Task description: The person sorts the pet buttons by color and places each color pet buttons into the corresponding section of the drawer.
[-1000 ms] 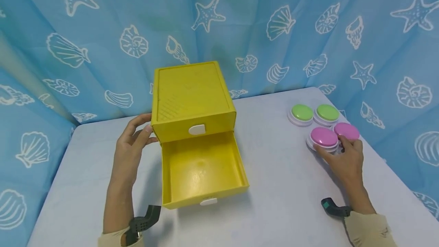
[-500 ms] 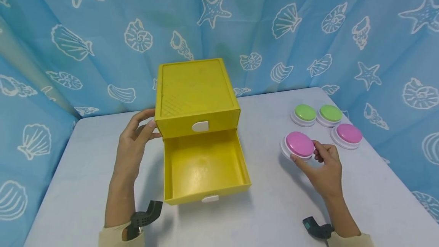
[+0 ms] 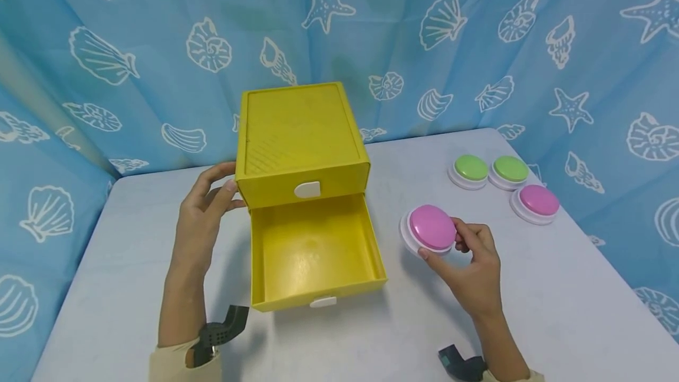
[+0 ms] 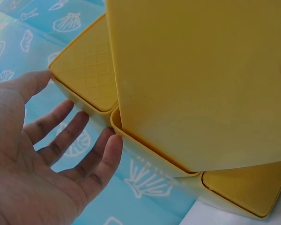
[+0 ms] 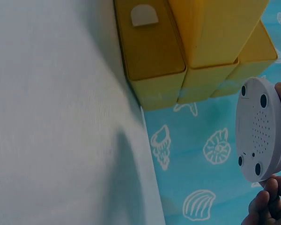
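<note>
A yellow drawer cabinet [image 3: 299,128] has one drawer [image 3: 313,246] pulled out, with nothing inside. Its top drawer is closed; the right wrist view shows another closed drawer [image 5: 150,47] below the extended one. My left hand [image 3: 198,223] touches the cabinet's left side with fingers spread and fairly straight, as the left wrist view shows. Right of the drawer, my right hand [image 3: 477,276] pinches a round push button [image 3: 432,227], pink with a white base, by its edges. It is raised off the table, tilted, its underside [image 5: 260,129] showing small feet and speaker holes.
Two green push buttons, the left one [image 3: 471,168] and the right one [image 3: 510,170], sit at the table's back right. Another pink button [image 3: 538,202] lies near the right edge. A blue seashell curtain [image 3: 371,28] hangs behind the white table [image 3: 106,287].
My right hand has lifted one pink button from the group and carried it left towards the extended drawer. The left hand remains at the cabinet's side.
</note>
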Motion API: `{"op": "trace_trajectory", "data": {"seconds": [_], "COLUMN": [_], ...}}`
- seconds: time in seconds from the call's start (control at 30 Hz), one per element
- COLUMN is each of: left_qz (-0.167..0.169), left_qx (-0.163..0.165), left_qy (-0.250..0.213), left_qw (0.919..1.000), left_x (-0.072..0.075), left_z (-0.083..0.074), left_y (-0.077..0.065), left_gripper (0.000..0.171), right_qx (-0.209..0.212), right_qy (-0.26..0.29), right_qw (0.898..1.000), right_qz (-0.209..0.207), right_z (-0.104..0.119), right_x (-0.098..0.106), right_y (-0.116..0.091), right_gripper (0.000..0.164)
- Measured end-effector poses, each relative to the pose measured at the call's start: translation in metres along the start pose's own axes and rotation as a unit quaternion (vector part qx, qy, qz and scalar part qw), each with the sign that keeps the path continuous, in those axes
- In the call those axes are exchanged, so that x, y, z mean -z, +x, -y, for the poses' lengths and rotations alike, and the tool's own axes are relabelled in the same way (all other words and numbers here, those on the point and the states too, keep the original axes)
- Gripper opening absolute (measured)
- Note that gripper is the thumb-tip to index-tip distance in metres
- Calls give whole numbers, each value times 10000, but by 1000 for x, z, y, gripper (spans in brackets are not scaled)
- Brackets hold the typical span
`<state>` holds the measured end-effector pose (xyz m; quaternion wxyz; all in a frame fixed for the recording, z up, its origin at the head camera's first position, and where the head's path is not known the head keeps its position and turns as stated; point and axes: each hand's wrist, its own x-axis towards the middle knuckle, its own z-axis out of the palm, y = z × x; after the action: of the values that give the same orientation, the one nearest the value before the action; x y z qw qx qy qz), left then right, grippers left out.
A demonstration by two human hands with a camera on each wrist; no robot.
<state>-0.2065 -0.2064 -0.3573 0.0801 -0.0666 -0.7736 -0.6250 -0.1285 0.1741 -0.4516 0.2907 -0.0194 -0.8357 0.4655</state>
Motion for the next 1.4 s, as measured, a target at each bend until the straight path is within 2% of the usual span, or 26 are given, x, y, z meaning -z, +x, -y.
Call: {"op": "trace_trajectory", "data": {"seconds": [0.17,0.3,0.47,0.67,0.87,1.1,1.2,1.3,1.4], "left_qz": [-6,24,19,60,11,-38,-73,-70,-56], "left_qx": [-10,-6,173,249,269,224,208,192,141], "left_qy": [62,99,159,160,194,272,328,317,326], "left_qw": [10000,9999,9997,9995,9994,9994,9992,9993,9994], "left_x": [1,2,3,0,0,0,1,2,2], "left_z": [-1,1,7,15,18,14,11,8,6], "left_y": [2,3,1,1,-2,-1,0,1,3], "left_gripper": [41,42,43,43,43,43,43,43,42], "right_qx": [-75,-156,45,58,330,605,735,1023,1283], "right_qy": [100,257,617,454,554,892,924,886,744], "right_qw": [9999,9995,9972,9955,9872,9742,9706,9696,9697], "right_qz": [9,105,416,827,1456,1981,2096,2039,1943], "right_z": [40,60,73,76,93,145,160,162,152], "right_x": [-1,-2,-8,-22,-39,-45,-47,-50,-58], "right_y": [-3,-5,-10,-10,-4,3,4,3,0], "right_gripper": [64,64,66,70,70,66,65,64,66]}}
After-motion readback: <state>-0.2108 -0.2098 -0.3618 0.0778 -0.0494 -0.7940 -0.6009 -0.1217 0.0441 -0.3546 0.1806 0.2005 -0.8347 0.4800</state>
